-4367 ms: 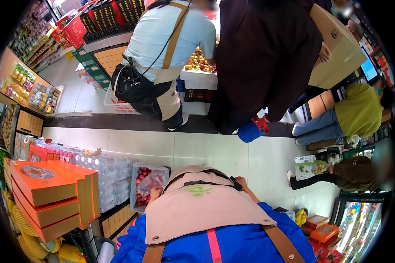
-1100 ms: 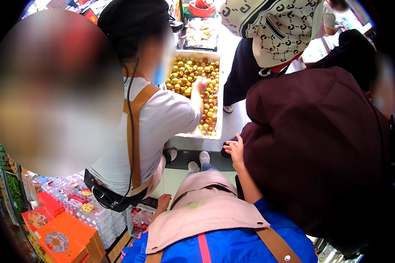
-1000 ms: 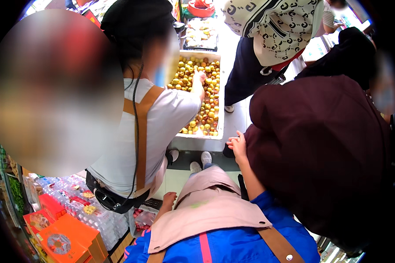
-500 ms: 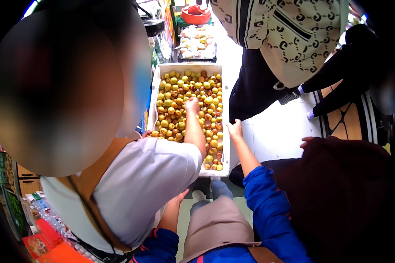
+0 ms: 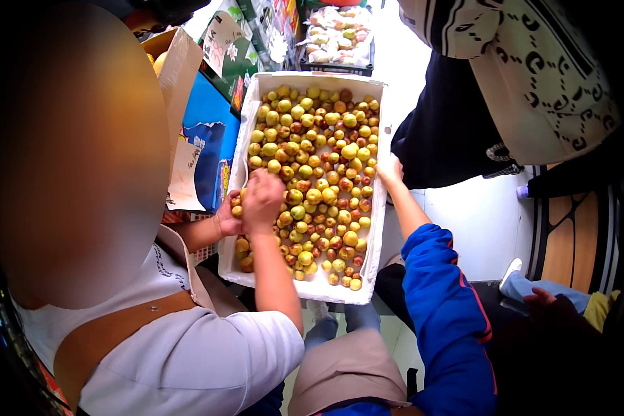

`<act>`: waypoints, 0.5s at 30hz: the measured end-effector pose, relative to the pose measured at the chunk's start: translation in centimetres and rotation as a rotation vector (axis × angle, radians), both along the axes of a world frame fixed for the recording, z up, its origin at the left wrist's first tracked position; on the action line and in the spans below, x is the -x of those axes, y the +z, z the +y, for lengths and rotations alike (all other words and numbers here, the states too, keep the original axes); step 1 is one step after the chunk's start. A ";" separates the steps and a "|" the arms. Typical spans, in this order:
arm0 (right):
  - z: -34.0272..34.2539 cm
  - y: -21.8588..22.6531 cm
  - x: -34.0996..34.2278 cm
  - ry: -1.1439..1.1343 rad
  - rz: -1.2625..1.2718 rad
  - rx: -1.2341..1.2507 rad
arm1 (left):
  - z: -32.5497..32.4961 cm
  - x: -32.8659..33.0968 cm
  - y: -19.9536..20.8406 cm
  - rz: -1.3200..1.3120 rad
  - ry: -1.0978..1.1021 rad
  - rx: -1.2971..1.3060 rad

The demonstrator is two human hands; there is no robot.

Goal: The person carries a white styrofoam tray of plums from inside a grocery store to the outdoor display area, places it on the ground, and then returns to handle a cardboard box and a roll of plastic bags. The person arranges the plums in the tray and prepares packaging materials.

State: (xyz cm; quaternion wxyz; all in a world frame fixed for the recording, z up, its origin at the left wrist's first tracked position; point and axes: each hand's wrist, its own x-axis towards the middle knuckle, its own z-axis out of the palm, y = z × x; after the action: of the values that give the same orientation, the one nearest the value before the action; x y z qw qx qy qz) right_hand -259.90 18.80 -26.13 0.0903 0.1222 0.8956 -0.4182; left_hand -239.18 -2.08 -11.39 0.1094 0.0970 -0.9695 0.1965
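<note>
A white foam box (image 5: 380, 243) holds many small round yellow-green and reddish-brown fruits (image 5: 312, 187) that look like jujubes. My right hand (image 5: 390, 168) is closed on the box's right rim. My left hand is hidden behind the person on the left; only a bit of dark blue sleeve shows low down. That person, in a white shirt with a brown strap, has one hand (image 5: 263, 197) over the fruits at the box's left side. Their other hand (image 5: 229, 216) is curled at the left rim, its contents unclear.
Beyond the box stands a black crate (image 5: 338, 68) of bagged fruit. Cartons (image 5: 211, 135) crowd the left side. At the right stands a person in dark trousers and a patterned cream top (image 5: 534, 83); another person's jeans and white shoe (image 5: 512, 272) show lower right.
My right hand has come from beside the box onto its right rim. My left hand has dropped from sight. The other person's picking hand has shifted to the box's left side.
</note>
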 end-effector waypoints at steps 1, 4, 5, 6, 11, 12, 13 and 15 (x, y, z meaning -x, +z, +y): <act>0.7 -0.6 1.3 0.024 0.056 -0.004 | 0.9 4.0 -0.9 -0.025 -0.100 0.106; -0.7 0.0 1.1 0.094 0.071 -0.026 | 1.5 13.3 -7.5 -0.009 -0.384 0.061; -0.6 0.2 1.4 0.088 0.076 -0.031 | 1.6 15.8 -8.4 -0.060 -0.404 -0.101; -0.8 0.7 1.8 0.083 0.084 -0.031 | 1.8 18.3 -9.0 -0.105 -0.416 -0.265; -1.5 2.8 3.1 0.014 0.137 0.071 | 1.7 26.0 -6.1 -0.193 -0.059 -1.079; -0.3 2.2 1.0 0.030 0.125 0.110 | 2.6 24.3 -6.9 -0.258 -0.271 -0.867; 0.6 1.8 -0.8 0.042 0.130 0.155 | 3.6 23.7 -10.7 -0.353 -0.473 -0.506; -0.5 3.1 -2.6 0.088 0.094 0.162 | 4.2 23.7 -15.6 -0.514 -0.605 0.351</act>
State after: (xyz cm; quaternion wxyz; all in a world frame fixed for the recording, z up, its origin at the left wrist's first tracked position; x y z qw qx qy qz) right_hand -257.33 18.29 -23.04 0.0762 0.0554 0.8666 -0.4900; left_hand -262.85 2.14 -26.98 -0.0679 -0.2637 -0.9020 0.3352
